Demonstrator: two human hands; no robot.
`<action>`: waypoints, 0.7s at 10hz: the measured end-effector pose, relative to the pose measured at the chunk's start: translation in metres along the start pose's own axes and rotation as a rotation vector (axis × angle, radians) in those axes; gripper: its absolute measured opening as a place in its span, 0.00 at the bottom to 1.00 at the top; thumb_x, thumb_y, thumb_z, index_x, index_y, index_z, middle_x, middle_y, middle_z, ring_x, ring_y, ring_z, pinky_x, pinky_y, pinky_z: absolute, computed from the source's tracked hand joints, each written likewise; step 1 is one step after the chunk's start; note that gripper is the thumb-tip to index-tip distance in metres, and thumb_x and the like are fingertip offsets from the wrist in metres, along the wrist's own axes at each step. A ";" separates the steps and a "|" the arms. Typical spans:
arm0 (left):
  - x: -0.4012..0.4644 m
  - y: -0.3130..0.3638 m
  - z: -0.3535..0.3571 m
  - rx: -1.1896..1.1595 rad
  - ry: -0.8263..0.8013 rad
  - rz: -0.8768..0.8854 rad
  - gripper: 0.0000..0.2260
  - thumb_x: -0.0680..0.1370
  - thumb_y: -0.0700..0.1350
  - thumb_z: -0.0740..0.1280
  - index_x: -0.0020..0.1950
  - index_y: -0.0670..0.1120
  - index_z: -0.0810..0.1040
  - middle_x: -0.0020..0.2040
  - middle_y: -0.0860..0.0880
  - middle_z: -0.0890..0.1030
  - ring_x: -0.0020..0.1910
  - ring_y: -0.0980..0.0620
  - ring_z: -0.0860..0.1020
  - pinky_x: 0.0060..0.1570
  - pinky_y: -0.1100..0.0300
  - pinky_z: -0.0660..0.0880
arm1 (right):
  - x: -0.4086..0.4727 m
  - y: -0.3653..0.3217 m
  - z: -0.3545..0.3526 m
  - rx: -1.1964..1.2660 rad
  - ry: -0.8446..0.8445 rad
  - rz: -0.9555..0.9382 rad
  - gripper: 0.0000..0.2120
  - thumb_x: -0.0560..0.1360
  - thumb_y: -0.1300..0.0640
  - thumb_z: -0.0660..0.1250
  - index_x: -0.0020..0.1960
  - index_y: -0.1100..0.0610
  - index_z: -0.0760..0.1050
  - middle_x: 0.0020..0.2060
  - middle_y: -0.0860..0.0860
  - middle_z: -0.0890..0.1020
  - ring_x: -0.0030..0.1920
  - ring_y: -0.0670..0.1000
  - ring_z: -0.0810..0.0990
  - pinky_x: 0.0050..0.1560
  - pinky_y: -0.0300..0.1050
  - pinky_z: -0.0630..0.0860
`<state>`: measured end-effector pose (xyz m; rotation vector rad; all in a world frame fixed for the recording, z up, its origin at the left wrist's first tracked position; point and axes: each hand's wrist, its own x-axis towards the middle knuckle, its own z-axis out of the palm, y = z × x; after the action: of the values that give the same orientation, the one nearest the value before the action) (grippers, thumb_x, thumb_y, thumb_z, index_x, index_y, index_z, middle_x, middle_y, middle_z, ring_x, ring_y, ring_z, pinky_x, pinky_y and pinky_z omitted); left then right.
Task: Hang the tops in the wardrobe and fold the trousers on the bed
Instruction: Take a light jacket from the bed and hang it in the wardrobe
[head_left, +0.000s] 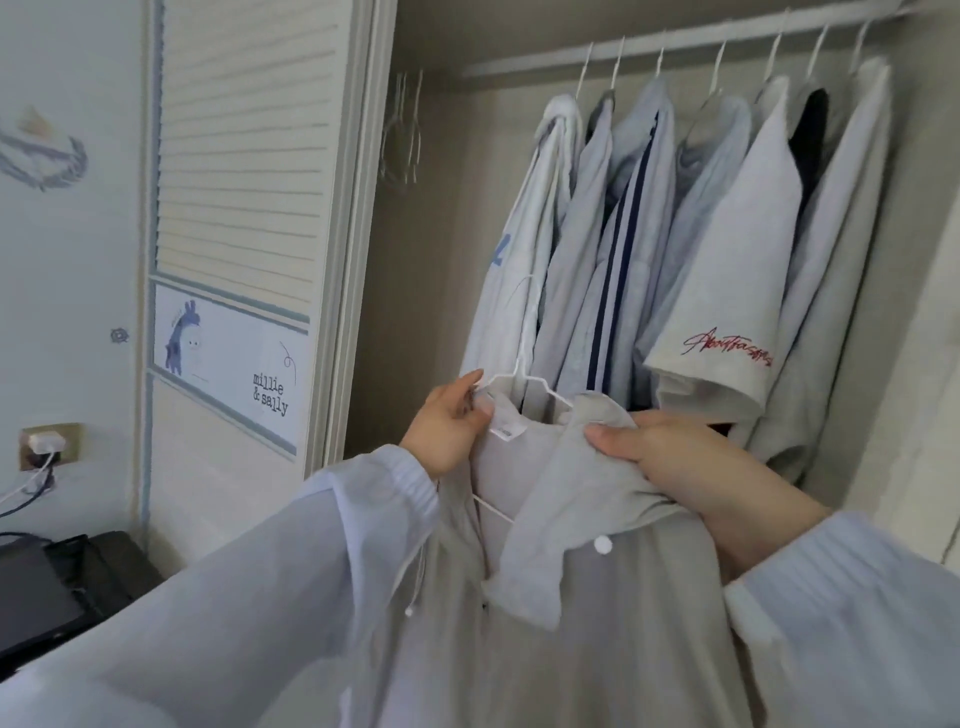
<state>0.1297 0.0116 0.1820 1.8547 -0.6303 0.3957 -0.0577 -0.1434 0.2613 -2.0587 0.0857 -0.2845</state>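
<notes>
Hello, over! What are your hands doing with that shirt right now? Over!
Left hand grips the white hanger at the collar. Right hand holds the grey shirt collar. Shirt not yet on the rail. Hung tops fill the rail's right; left end free.

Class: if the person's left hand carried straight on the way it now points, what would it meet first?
Probably the white top hanging leftmost on the rail; the left hand points up and right toward it, though depth is unclear.

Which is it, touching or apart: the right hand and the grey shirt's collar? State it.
Touching. The head view shows the right hand gripping the grey shirt at its collar, thumb pressed on top and cloth bunched under the fingers.
</notes>
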 end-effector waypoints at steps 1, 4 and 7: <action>0.045 -0.008 -0.013 -0.236 0.117 0.027 0.23 0.77 0.59 0.61 0.72 0.60 0.63 0.68 0.59 0.66 0.67 0.59 0.64 0.71 0.55 0.59 | 0.064 -0.047 -0.002 -0.138 0.103 -0.048 0.19 0.73 0.52 0.69 0.56 0.65 0.77 0.51 0.56 0.81 0.54 0.57 0.79 0.60 0.48 0.73; 0.200 -0.037 -0.034 -0.507 0.059 0.152 0.31 0.70 0.76 0.49 0.70 0.66 0.62 0.71 0.61 0.66 0.71 0.57 0.63 0.72 0.47 0.58 | 0.229 -0.206 0.012 -0.346 0.362 -0.249 0.18 0.79 0.59 0.59 0.66 0.65 0.69 0.64 0.60 0.74 0.62 0.58 0.74 0.56 0.45 0.73; 0.378 0.003 -0.050 -0.469 -0.086 0.239 0.23 0.76 0.58 0.62 0.71 0.58 0.66 0.69 0.54 0.71 0.66 0.52 0.71 0.68 0.48 0.66 | 0.368 -0.295 -0.009 -0.764 0.609 -0.196 0.12 0.81 0.61 0.54 0.42 0.59 0.71 0.35 0.54 0.82 0.52 0.55 0.73 0.46 0.41 0.72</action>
<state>0.4332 -0.0314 0.4086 1.3588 -0.9225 0.2920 0.2799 -0.0737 0.5839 -2.6568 0.4180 -1.1384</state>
